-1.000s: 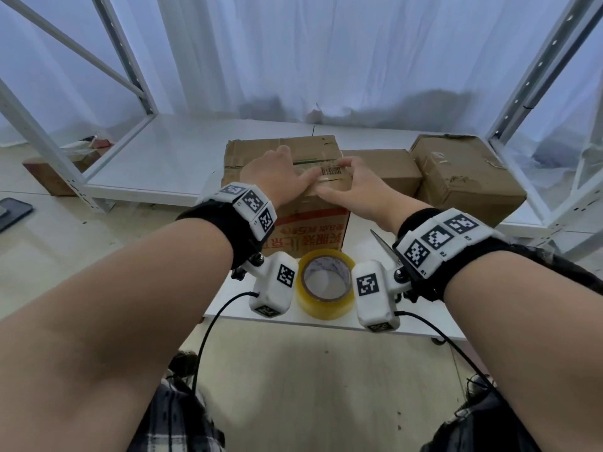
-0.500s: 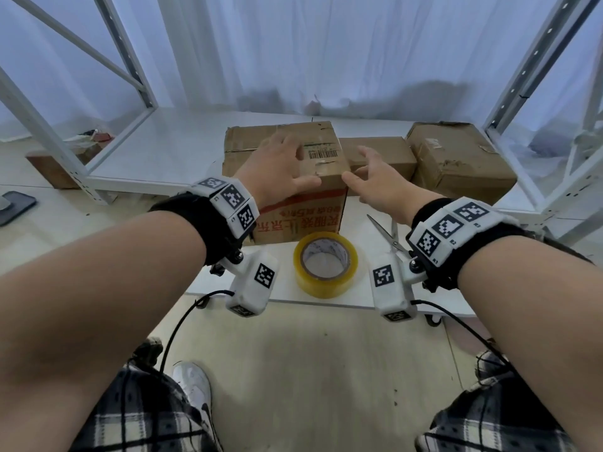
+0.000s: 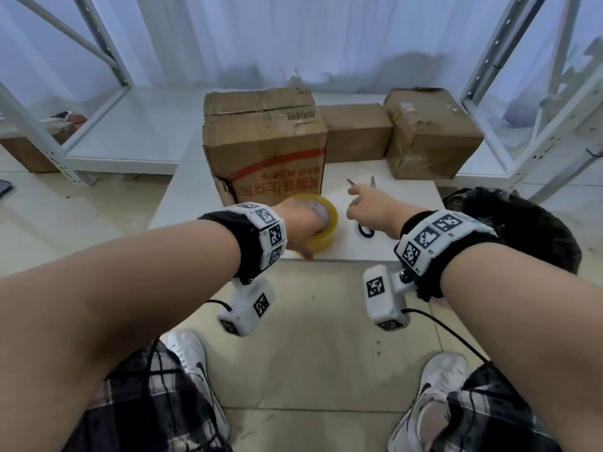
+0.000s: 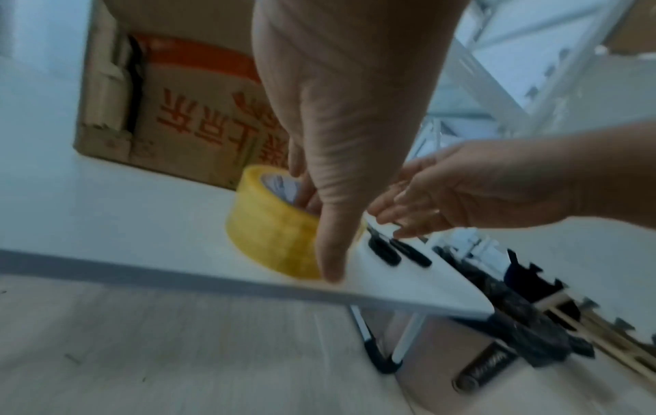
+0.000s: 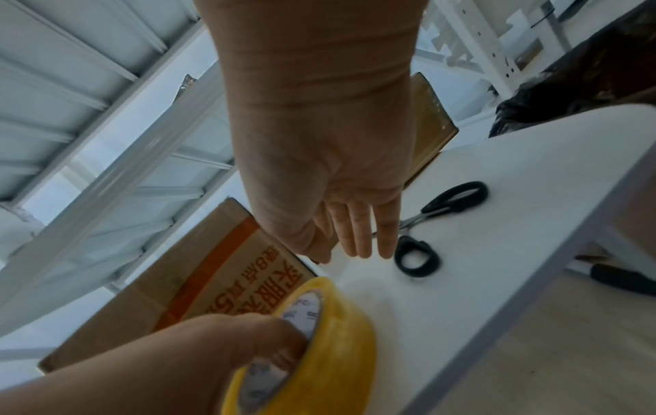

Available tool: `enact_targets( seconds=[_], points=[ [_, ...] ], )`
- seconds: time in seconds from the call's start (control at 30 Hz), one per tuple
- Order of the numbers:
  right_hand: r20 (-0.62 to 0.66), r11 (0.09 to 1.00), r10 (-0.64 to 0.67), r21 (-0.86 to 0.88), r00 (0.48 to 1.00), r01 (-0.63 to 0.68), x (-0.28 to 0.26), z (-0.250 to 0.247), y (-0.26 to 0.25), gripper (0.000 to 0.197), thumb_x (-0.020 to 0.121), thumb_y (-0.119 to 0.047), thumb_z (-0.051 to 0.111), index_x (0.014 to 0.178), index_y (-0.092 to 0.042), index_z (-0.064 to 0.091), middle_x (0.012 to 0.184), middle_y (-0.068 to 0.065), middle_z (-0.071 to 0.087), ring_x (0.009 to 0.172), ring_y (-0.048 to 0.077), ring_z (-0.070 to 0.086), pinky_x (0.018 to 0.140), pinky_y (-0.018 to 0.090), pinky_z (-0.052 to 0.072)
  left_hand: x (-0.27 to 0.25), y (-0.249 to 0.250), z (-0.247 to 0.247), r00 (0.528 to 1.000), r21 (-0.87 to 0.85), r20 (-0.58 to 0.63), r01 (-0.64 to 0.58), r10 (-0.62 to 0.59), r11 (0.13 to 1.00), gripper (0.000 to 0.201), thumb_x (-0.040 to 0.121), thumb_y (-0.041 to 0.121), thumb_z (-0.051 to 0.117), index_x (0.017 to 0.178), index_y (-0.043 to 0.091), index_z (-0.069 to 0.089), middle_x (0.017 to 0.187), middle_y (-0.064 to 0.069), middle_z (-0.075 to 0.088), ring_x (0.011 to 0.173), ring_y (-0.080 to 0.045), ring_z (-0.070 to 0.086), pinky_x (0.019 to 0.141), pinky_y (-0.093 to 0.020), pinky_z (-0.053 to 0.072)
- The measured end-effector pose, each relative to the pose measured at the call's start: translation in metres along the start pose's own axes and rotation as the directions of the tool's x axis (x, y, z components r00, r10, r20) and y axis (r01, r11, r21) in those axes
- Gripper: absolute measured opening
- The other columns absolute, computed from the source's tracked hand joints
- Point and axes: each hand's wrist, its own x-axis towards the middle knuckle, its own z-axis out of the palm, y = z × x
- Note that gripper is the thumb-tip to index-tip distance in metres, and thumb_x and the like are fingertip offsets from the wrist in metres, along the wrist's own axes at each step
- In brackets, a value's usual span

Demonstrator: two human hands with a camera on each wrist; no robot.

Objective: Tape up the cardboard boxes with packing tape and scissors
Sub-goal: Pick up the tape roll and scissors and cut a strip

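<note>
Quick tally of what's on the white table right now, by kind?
Cardboard boxes: 3 (printed box, small middle box, right box)
Tape rolls: 1 (yellow tape roll)
Scissors: 1 (black-handled scissors)
Total: 5

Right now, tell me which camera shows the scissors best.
The right wrist view: the scissors lie whole on the table, both black handles clear. In the head view the right hand covers their middle; the left wrist view shows only blurred handles.

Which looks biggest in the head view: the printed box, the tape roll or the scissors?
1. Printed box, by far.
2. Tape roll.
3. Scissors, unsure: the right hand hides part, so they could match the roll.
</note>
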Motion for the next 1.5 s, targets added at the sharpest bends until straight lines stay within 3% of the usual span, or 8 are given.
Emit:
enact_targets(
  seconds=[0.1,0.23,0.4,0.7,0.93,1.2,1.37,1.5],
  points=[
    [0.017,0.998,0.037,0.046,0.999,-0.037,-0.004,0.001,0.009,0.062,0.091,-0.004,0.049,0.149,-0.004,0.026,0.140,0.018,0.047,0.120,0.032,0.053,0.103,0.041,0.044,0.005,0.006,0.000,0.999,-0.120,-0.028,0.028,-0.031,0.992,0.037,0.094,0.033,0.053,0.117,0.005,0.058,0.119,-0.008,0.058,0.109,-0.029,0.057,0.096,-0.036,0.046],
    [0.025,0.972,-0.020,0.236,0.999,0.014,-0.009,-0.011,0.018,0.076,0.088,-0.019,0.066,0.151,-0.008,0.024,0.152,0.012,0.032,0.138,0.024,0.035,0.103,0.030,0.033,-0.004,-0.009,-0.018,0.986,-0.457,-0.165,-0.083,0.007,0.886,0.021,0.092,0.025,0.058,0.088,0.004,0.055,0.084,-0.005,0.056,0.082,-0.025,0.052,0.070,-0.035,0.042],
    [0.075,0.969,-0.135,0.220,0.988,0.115,-0.018,-0.054,0.008,0.109,0.061,-0.051,0.086,0.148,-0.016,0.030,0.142,0.002,0.047,0.127,0.017,0.047,0.107,0.036,0.039,-0.021,-0.020,-0.057,0.957,-0.668,-0.288,-0.172,-0.039,0.724,0.027,0.093,0.024,0.061,0.113,0.007,0.058,0.101,-0.002,0.059,0.090,-0.015,0.055,0.070,-0.014,0.043],
    [-0.117,0.946,-0.268,0.157,0.956,0.284,-0.022,-0.080,-0.017,0.076,0.071,-0.034,0.083,0.133,-0.014,0.045,0.121,-0.001,0.055,0.113,0.014,0.054,0.093,0.026,0.047,-0.027,-0.028,-0.077,0.931,-0.738,-0.354,-0.221,-0.087,0.637,0.024,0.093,0.027,0.061,0.109,0.010,0.057,0.087,0.007,0.055,0.074,-0.003,0.050,0.062,-0.011,0.041],
    [-0.091,0.951,-0.259,0.149,0.962,0.270,-0.020,-0.076,-0.014,0.090,0.066,-0.032,0.085,0.140,-0.012,0.037,0.128,0.002,0.047,0.119,0.017,0.047,0.097,0.028,0.044,-0.024,-0.020,-0.072,0.955,-0.792,-0.297,-0.238,-0.013,0.562,0.029,0.088,0.018,0.068,0.111,0.004,0.057,0.110,-0.016,0.065,0.101,-0.028,0.062,0.092,-0.040,0.050],
    [-0.164,0.945,-0.282,0.125,0.945,0.304,-0.017,-0.078,-0.017,0.071,0.063,-0.031,0.088,0.119,-0.016,0.047,0.111,0.002,0.051,0.100,0.014,0.051,0.088,0.027,0.049,-0.025,-0.024,-0.070,0.963,-0.881,-0.271,-0.251,0.007,0.400,0.030,0.087,0.006,0.066,0.114,-0.001,0.054,0.114,-0.021,0.065,0.101,-0.026,0.064,0.093,-0.034,0.050],
    [-0.186,0.913,-0.292,0.237,0.938,0.331,-0.017,-0.086,-0.008,0.018,0.090,-0.022,0.065,0.103,-0.013,0.057,0.090,-0.002,0.056,0.079,0.008,0.053,0.060,0.010,0.043,-0.027,-0.022,-0.071,0.970,-0.891,-0.231,-0.242,0.075,0.385,0.023,0.088,0.003,0.064,0.108,0.005,0.052,0.104,-0.012,0.064,0.093,-0.018,0.061,0.091,-0.032,0.049],
    [-0.279,0.912,-0.278,0.224,0.919,0.344,-0.015,-0.082,-0.007,0.004,0.096,-0.012,0.056,0.093,-0.011,0.058,0.082,0.000,0.056,0.071,0.009,0.052,0.057,0.012,0.043,-0.030,-0.021,-0.072,0.972,-0.887,-0.209,-0.233,0.103,0.399,0.029,0.089,0.001,0.062,0.115,-0.003,0.049,0.110,-0.018,0.061,0.096,-0.020,0.058,0.094,-0.036,0.048]
  ],
)
